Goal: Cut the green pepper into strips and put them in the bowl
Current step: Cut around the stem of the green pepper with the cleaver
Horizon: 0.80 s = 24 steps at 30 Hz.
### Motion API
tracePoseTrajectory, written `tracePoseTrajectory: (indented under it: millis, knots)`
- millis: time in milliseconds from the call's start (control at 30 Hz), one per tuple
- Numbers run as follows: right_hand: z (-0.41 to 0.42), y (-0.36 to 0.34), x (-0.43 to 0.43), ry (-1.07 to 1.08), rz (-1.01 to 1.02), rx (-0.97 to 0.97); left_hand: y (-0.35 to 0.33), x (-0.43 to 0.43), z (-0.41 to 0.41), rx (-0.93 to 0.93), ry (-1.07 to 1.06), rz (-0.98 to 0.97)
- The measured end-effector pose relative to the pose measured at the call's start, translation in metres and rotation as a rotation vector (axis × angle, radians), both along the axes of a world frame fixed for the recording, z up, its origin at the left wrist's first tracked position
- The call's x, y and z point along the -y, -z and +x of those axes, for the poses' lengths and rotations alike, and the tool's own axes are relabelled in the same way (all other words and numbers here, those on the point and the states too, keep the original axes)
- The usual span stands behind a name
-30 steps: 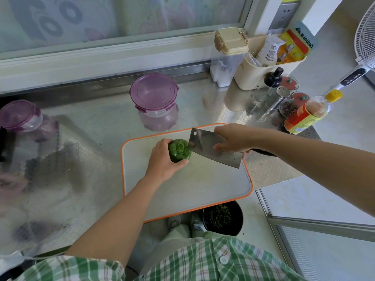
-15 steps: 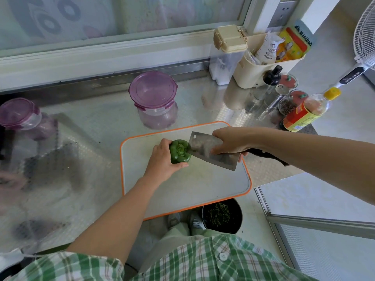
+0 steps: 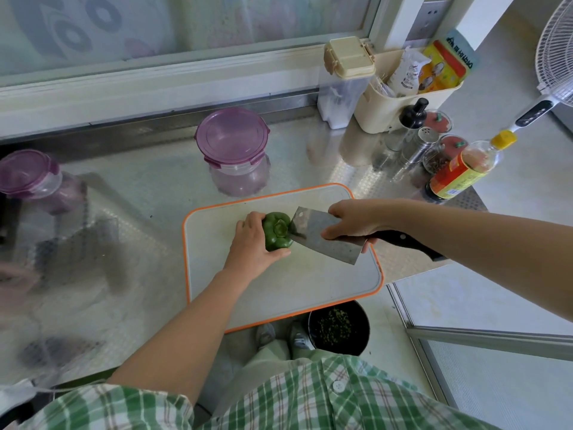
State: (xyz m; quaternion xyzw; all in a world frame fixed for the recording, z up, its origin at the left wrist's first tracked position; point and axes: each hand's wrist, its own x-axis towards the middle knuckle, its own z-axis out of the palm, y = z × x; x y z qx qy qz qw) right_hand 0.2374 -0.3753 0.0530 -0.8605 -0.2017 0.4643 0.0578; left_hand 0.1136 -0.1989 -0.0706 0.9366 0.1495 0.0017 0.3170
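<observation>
On the white, orange-rimmed cutting board, toward its far edge, the left hand curls around the glossy, lobed green pepper, stem end up. Right of the pepper, the flat steel cleaver touches its stem side with a front corner. The right hand grips blade and black handle.

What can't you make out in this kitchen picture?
Head view, all of it:
- Left side of the green pepper: covered by the left hand.
- Whether the knife has cut in yet: the blade hides the contact.
- Things at the left of the counter: blurred.
- The fan: cut off by the right edge.
</observation>
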Motion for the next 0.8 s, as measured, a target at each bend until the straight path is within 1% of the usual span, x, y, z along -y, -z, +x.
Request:
tracePoseTrajectory:
  millis: [100,167,233,300,367,500,567,667,800]
  knots:
    - [0.004,-0.002,0.002,-0.015,-0.016,-0.014,-0.004,-0.009,0.002,-0.060,0.085,-0.075]
    - [0.005,-0.003,0.002,-0.023,-0.018,-0.008,-0.007,-0.016,0.005,-0.101,0.095,-0.117]
    - [0.010,-0.007,0.001,-0.029,-0.006,0.021,-0.011,-0.018,0.009,-0.072,0.056,-0.125]
    - [0.015,-0.012,-0.001,-0.045,0.019,0.079,-0.014,-0.017,0.014,0.008,0.003,-0.117]
    - [0.018,-0.014,-0.003,-0.080,0.035,0.141,-0.013,-0.013,0.018,0.051,-0.037,-0.091]
    - [0.014,-0.003,-0.007,-0.129,0.012,0.150,-0.002,-0.004,0.013,0.050,-0.069,-0.114]
    - [0.014,-0.001,-0.008,-0.137,0.007,0.135,0.001,-0.005,0.008,0.043,-0.036,-0.151]
    - [0.017,-0.010,-0.011,-0.150,0.000,0.125,-0.001,-0.013,0.006,-0.002,0.022,-0.184]
    - [0.021,-0.023,-0.011,-0.161,-0.034,0.140,-0.002,-0.013,0.004,0.031,-0.015,-0.200]
